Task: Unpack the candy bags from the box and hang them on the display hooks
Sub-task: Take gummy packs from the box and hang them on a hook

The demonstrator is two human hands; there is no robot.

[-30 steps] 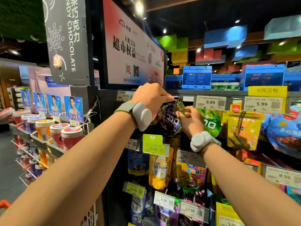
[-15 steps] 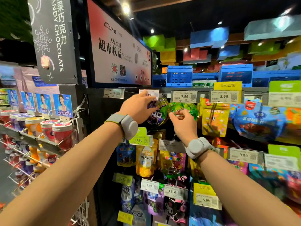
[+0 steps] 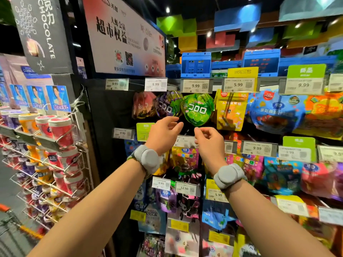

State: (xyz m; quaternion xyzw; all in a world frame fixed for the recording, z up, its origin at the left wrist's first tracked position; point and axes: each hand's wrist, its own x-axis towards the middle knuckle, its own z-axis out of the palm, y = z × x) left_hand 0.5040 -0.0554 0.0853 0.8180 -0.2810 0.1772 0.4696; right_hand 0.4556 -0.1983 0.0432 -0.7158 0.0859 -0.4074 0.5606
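Both hands, left hand (image 3: 163, 134) and right hand (image 3: 209, 140), hold nothing with loose fingers; the purple bag (image 3: 167, 106) at 12 o'clock may slip off, maybe half-hooked.

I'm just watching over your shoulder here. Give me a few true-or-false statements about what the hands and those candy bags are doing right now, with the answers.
1. The left hand grips the purple bag. False: it hovers below it, holding nothing.
2. The green bag hangs on the top row. True.
3. The right hand is below the green bag. True.
4. The green bag's price tag reads 5.99. False: it reads 9.99.
5. A yellow bag hangs right of the green bag. True.
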